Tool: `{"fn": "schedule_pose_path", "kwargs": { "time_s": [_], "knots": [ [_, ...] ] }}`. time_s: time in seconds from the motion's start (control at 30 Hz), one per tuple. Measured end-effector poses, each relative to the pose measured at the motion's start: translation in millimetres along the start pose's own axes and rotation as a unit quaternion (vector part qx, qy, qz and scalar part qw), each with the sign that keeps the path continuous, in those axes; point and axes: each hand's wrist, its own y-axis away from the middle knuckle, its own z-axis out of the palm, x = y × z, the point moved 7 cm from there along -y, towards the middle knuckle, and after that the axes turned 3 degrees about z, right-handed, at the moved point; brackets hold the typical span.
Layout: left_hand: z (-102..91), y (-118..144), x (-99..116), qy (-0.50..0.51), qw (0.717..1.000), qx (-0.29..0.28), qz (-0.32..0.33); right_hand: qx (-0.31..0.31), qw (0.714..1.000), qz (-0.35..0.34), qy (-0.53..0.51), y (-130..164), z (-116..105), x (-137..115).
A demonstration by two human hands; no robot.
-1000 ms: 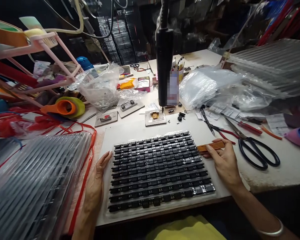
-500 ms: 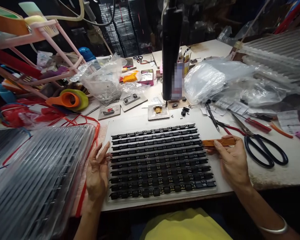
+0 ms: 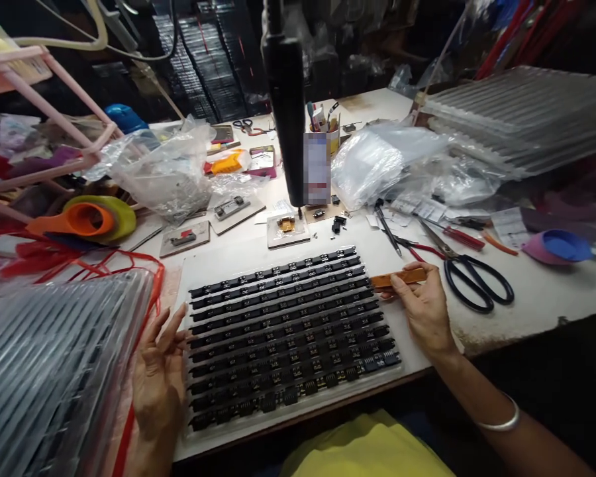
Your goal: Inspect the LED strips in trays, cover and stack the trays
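Note:
A clear plastic tray [image 3: 298, 402] lies flat on the bench in front of me. It holds several rows of small black parts [image 3: 278, 331] with metal contacts. At the tray's left edge is my left hand [image 3: 159, 377], fingers apart and slightly curled; its fingertips are at the rim, and whether they press on it I cannot tell. My right hand [image 3: 424, 311] grips a flat orange-brown strip [image 3: 400, 279] between thumb and fingers. The strip's far end points at the tray's upper right side. Beyond the tray hangs a black powered screwdriver [image 3: 285, 119], tip down beside a small gold-coloured fixture [image 3: 287, 225].
Black-handled scissors [image 3: 478, 278] and a red screwdriver [image 3: 464, 237] lie right of my right hand. Filled trays [image 3: 74, 358] are stacked at left with red ribbon. Plastic bags [image 3: 377, 159], a tape dispenser [image 3: 84, 220] and a pink rack [image 3: 69, 99] stand behind.
My view has turned to the right, so the bench and things on it appear further left. Both hands keep their places at the tray, and the strip stays in my right hand.

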Motion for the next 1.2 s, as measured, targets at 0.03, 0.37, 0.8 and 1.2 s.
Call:
{"fn": "schedule_pose_path", "kwargs": {
  "time_s": [0.03, 0.37, 0.8, 1.2],
  "knots": [
    [0.7, 0, 1, 0.008, 1.000, -0.003, 0.000, 0.000, 1.000, 0.003, 0.003, 0, 1, -1],
    [0.2, -4, -8, 0.029, 0.998, -0.008, -0.053, -0.018, 0.996, 0.019, 0.083, 2, 7, 1],
    [9.0, -3, -14, -0.025, 0.997, -0.061, -0.027, 0.038, 0.945, -0.113, 0.304, 12, 7, -9],
    [-14.5, 33, -6, -0.193, 0.974, -0.115, -0.038, 0.112, 0.917, -0.082, 0.373, 15, -23, -18]
  ]
}}
